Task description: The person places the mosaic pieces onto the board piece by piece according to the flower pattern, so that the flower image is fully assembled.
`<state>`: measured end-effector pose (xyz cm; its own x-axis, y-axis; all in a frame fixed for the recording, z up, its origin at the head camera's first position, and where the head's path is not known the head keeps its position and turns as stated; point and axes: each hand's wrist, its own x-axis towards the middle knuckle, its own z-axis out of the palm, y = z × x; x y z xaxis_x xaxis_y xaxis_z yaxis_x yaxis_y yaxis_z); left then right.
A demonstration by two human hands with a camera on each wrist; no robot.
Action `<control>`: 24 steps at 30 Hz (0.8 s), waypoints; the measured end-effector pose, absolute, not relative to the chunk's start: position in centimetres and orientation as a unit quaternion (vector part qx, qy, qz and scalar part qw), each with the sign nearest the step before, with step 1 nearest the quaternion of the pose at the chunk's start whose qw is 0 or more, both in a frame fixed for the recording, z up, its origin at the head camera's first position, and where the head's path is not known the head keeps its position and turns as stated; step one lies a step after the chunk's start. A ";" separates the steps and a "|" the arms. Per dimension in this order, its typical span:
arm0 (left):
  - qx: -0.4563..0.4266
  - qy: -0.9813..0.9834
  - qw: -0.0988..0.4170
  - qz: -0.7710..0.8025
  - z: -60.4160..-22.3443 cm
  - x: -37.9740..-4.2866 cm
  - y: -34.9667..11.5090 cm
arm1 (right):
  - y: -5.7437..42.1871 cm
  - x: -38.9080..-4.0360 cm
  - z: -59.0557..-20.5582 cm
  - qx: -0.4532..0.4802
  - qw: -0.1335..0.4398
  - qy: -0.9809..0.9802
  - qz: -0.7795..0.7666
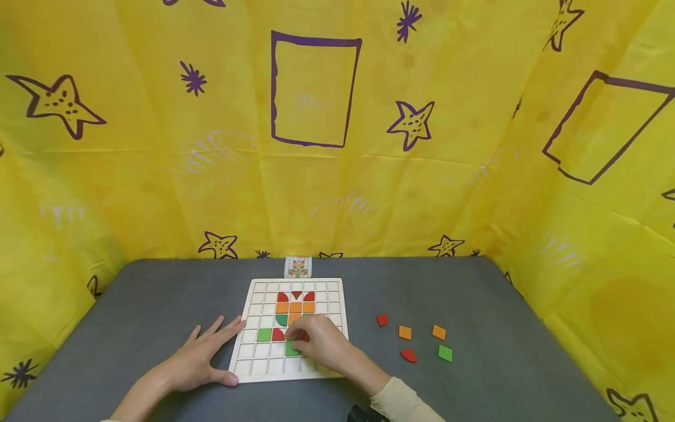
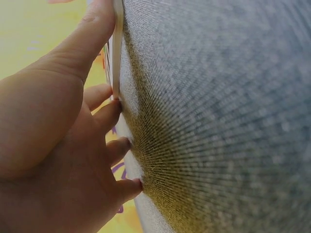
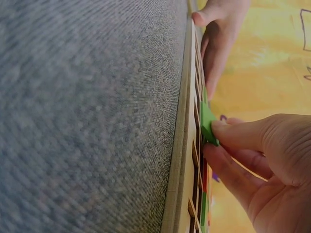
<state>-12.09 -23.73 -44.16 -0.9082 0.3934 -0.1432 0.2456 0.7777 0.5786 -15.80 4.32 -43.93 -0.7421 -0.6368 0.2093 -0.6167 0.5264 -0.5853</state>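
Observation:
A white gridded board (image 1: 261, 367) lies on the grey table. My right hand (image 1: 324, 340) is over its lower middle and pinches a green tile (image 3: 208, 124) between thumb and fingertips, tilted close over the grid in the right wrist view. Fingers spread, my left hand (image 1: 197, 360) rests at the board's left edge, with the thumb by the near corner. Set in the grid are a green square (image 1: 264, 334), a red piece (image 1: 278, 334), orange squares (image 1: 295, 307), a green rounded piece (image 1: 282, 320) and red pieces (image 1: 283, 297) along the top. My right hand hides part of the pattern.
Right of the board lie loose tiles: two red pieces (image 1: 408, 355), two orange squares (image 1: 404, 332) and a green square (image 1: 445, 353). A small pattern card (image 1: 298, 267) sits behind the board. Yellow cloth (image 1: 316, 193) hangs around the table.

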 end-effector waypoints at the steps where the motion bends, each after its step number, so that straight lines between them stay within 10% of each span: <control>1: 0.171 0.934 0.129 0.286 -44.1 -12.1 -23.7 | 4.3 -15.8 -43.9 -0.359 0.015 0.873 -0.329; 24: 0.167 0.934 0.134 0.286 -44.0 -12.0 -23.7 | 4.8 -15.7 -43.5 -0.365 0.044 0.875 -0.315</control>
<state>-11.98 -23.66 -44.04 -0.9083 0.3888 -0.1542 0.2359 0.7807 0.5786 -15.72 4.79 -43.45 -0.7290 -0.6671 0.1532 -0.6119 0.5349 -0.5827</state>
